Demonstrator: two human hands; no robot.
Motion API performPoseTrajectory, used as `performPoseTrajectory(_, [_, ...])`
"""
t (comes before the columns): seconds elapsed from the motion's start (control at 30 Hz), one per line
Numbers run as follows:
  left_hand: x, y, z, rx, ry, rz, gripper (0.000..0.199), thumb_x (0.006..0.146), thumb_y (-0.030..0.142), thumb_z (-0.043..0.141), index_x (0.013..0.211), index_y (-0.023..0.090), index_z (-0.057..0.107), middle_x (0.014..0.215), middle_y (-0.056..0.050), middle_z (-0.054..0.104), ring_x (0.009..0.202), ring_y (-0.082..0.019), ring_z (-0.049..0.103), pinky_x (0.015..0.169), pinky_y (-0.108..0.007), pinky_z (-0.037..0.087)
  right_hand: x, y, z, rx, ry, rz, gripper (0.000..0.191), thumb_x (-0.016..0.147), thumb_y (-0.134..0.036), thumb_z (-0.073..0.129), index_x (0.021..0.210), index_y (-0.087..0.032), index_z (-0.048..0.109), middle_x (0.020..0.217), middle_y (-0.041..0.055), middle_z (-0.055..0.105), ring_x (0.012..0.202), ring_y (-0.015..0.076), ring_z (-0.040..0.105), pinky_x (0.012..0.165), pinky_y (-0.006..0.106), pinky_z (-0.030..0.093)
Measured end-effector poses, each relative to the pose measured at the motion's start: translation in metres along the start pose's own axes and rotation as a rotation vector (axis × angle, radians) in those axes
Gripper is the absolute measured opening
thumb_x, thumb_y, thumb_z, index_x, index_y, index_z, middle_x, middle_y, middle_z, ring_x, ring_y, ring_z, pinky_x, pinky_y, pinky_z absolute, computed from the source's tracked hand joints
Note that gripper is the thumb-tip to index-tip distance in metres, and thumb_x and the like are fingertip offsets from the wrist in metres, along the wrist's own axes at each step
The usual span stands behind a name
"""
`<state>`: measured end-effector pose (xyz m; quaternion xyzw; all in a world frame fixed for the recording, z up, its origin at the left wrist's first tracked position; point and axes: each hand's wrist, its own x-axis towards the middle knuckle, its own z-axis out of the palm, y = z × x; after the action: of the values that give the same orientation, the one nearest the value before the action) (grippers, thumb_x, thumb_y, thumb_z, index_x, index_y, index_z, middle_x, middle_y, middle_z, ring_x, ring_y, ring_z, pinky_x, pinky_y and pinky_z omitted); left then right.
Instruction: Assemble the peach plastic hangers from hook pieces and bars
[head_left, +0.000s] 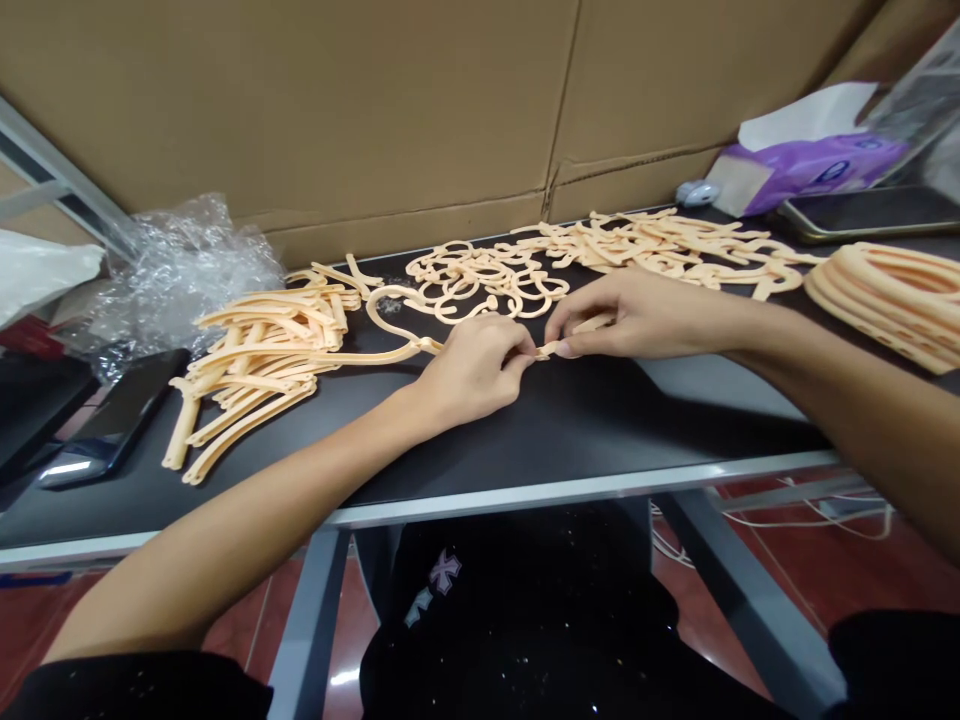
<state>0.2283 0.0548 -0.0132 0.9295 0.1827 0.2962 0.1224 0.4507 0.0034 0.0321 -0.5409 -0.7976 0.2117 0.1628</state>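
Note:
My left hand [476, 370] is closed, pinching a jointed beige plastic piece near the middle of the table. From it a long strip [352, 357] runs left over a pile of similar strips, and a curved hook [381, 312] rises beside the joint; together they resemble a folding clothes hanger. Fingertips of my right hand [630, 315] are closed on a small beige plastic part [549, 350] at the piece's right end, almost touching the left fingers. Another beige bit [594, 322] shows under the right palm. My fingers hide the exact fit of the parts.
Beige strips [255, 365] lie heaped at left, with hooks [480, 275] and smaller links [660, 245] behind my hands. Oval rings [889, 300] are stacked at right. Plastic wrap [187, 275], a phone [112, 420] and a purple tissue pack [817, 165] sit around. Cardboard [337, 110] stands behind.

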Motion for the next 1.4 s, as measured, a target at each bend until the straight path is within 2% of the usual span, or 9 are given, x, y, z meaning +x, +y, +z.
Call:
performPoseTrajectory(0.1, [0.001, 0.0, -0.001, 0.011, -0.003, -0.009, 0.013, 0.085, 0.004, 0.068, 0.081, 0.015, 0.074, 0.08, -0.003, 0.076, 0.075, -0.017, 0.069, 0.075, -0.029, 0.053, -0.003, -0.001, 0.006, 0.064, 0.054, 0.012, 0.028, 0.08, -0.047, 0.068, 0.088, -0.024, 0.08, 0.086, 0.0022, 0.075, 0.077, 0.0183, 0.065, 0.07, 0.031, 0.046])
performPoseTrajectory(0.23, [0.001, 0.002, -0.002, 0.025, -0.028, -0.036, 0.013, 0.085, 0.005, 0.067, 0.083, 0.015, 0.075, 0.082, -0.003, 0.076, 0.076, -0.017, 0.069, 0.075, -0.029, 0.053, -0.007, 0.004, 0.016, 0.148, 0.116, 0.029, 0.034, 0.08, -0.052, 0.068, 0.088, -0.022, 0.082, 0.079, 0.0033, 0.075, 0.07, 0.0167, 0.062, 0.065, 0.03, 0.045])
performPoseTrajectory(0.43, [0.001, 0.003, -0.003, 0.035, -0.019, -0.035, 0.012, 0.085, 0.005, 0.067, 0.081, 0.014, 0.074, 0.08, -0.004, 0.076, 0.076, -0.017, 0.069, 0.076, -0.03, 0.054, -0.013, 0.008, 0.029, 0.098, 0.266, -0.013, 0.034, 0.084, -0.051, 0.067, 0.089, -0.022, 0.084, 0.078, 0.0044, 0.076, 0.064, 0.015, 0.057, 0.06, 0.03, 0.041])
performPoseTrajectory(0.67, [0.001, 0.001, -0.002, 0.021, -0.009, -0.036, 0.014, 0.084, 0.005, 0.066, 0.079, 0.016, 0.074, 0.079, -0.003, 0.076, 0.074, -0.016, 0.069, 0.075, -0.029, 0.053, -0.017, 0.001, 0.032, -0.108, 0.316, -0.091, 0.025, 0.093, -0.035, 0.061, 0.092, -0.023, 0.083, 0.083, 0.006, 0.076, 0.069, 0.0179, 0.062, 0.063, 0.033, 0.042])
performPoseTrajectory(0.87, [0.001, 0.002, -0.002, 0.046, -0.017, -0.039, 0.013, 0.084, 0.005, 0.066, 0.08, 0.015, 0.073, 0.081, -0.004, 0.076, 0.077, -0.018, 0.07, 0.075, -0.029, 0.053, -0.021, 0.001, 0.04, -0.251, 0.366, -0.151, 0.024, 0.096, -0.025, 0.058, 0.097, -0.018, 0.082, 0.091, 0.0095, 0.076, 0.079, 0.0208, 0.067, 0.07, 0.034, 0.046])
performPoseTrajectory(1.0, [0.001, 0.001, -0.001, 0.051, -0.017, -0.03, 0.013, 0.084, 0.004, 0.066, 0.081, 0.015, 0.073, 0.082, -0.004, 0.077, 0.079, -0.018, 0.071, 0.077, -0.029, 0.054, -0.025, 0.0, 0.046, -0.382, 0.425, -0.163, 0.027, 0.098, -0.024, 0.055, 0.092, -0.019, 0.081, 0.09, 0.0093, 0.074, 0.081, 0.021, 0.066, 0.066, 0.032, 0.042])
performPoseTrajectory(1.17, [0.001, 0.001, -0.001, 0.074, -0.018, -0.034, 0.011, 0.085, 0.006, 0.067, 0.083, 0.014, 0.075, 0.084, -0.005, 0.077, 0.079, -0.019, 0.071, 0.076, -0.031, 0.053, -0.027, -0.005, 0.047, -0.512, 0.392, -0.173, 0.033, 0.1, -0.024, 0.049, 0.086, -0.019, 0.078, 0.086, 0.01, 0.072, 0.076, 0.0199, 0.06, 0.062, 0.032, 0.034])
performPoseTrajectory(1.4, [0.001, 0.001, -0.002, 0.078, -0.026, -0.042, 0.013, 0.086, 0.007, 0.065, 0.083, 0.015, 0.075, 0.084, -0.005, 0.077, 0.079, -0.019, 0.071, 0.076, -0.031, 0.054, -0.031, -0.006, 0.05, -0.671, 0.392, -0.235, 0.032, 0.1, -0.017, 0.047, 0.097, -0.018, 0.08, 0.089, 0.0101, 0.073, 0.073, 0.0197, 0.059, 0.062, 0.034, 0.032])
